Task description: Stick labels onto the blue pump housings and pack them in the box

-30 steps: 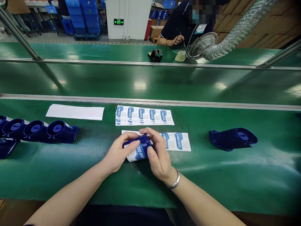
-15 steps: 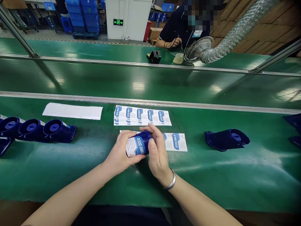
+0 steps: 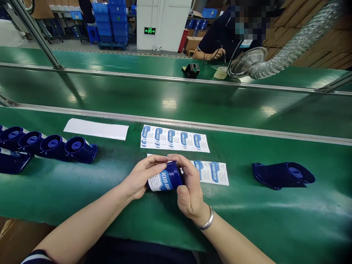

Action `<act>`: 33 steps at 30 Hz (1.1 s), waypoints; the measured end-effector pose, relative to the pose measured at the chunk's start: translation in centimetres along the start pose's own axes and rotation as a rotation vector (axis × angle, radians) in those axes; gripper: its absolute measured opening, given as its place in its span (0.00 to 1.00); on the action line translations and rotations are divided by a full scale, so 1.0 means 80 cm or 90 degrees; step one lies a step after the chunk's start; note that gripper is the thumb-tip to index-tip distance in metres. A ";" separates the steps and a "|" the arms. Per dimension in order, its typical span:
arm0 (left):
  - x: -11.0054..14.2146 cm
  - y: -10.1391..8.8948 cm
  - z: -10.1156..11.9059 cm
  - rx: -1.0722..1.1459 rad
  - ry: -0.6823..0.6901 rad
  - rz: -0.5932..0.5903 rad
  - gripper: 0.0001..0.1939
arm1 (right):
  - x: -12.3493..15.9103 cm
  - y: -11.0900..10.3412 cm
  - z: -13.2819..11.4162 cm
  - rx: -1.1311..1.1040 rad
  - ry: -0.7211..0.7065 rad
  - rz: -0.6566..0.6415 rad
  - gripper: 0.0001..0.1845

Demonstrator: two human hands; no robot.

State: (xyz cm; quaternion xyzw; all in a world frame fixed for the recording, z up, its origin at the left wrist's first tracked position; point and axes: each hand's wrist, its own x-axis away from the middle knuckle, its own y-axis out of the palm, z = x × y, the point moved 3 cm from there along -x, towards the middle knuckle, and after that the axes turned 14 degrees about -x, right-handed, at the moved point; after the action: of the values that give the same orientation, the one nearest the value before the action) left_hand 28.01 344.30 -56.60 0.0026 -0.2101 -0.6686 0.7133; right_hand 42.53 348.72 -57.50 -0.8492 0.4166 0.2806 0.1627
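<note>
Between my hands is a dark blue plastic housing (image 3: 177, 176), lying sideways, with a white and blue label (image 3: 162, 182) on its curved side printed DC520. My left hand (image 3: 141, 176) grips its left end, thumb on top by the label's upper edge. My right hand (image 3: 191, 190), with a silver bangle at the wrist, curls round the right end, fingertips over the top and thumb below. Just behind them a label strip (image 3: 217, 172) lies on the green table, partly covered by my hands. A stack of label sheets (image 3: 176, 137) sits farther back.
Several similar blue housings (image 3: 79, 146) stand in a row at left. Another housing (image 3: 288, 174) lies at right. A blank white strip (image 3: 96, 129) is at back left. Beyond the metal rail (image 3: 154, 77), a co-worker (image 3: 220, 44) sits near a flexible duct (image 3: 297, 44).
My view has turned left, so the scene sits farther right. My left thumb has moved from below the housing to its top. My right thumb has shifted down off the housing's end.
</note>
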 end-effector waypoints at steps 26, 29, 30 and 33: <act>0.005 0.002 0.000 -0.533 0.187 0.128 0.38 | 0.004 0.001 0.002 0.101 0.086 0.091 0.26; 0.004 0.003 -0.004 -0.562 0.190 0.122 0.40 | 0.002 0.000 0.001 0.103 0.097 0.097 0.26; 0.004 0.003 -0.005 -0.568 0.194 0.122 0.40 | 0.001 0.000 0.001 0.101 0.111 0.099 0.26; 0.003 0.003 -0.004 -0.580 0.200 0.112 0.42 | -0.002 -0.004 0.007 0.080 0.194 0.117 0.25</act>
State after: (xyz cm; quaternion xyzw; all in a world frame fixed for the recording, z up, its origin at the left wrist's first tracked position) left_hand 28.34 344.04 -56.75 -0.2267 0.2149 -0.6210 0.7189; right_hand 42.52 349.31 -57.82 -0.8285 0.5289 0.1357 0.1240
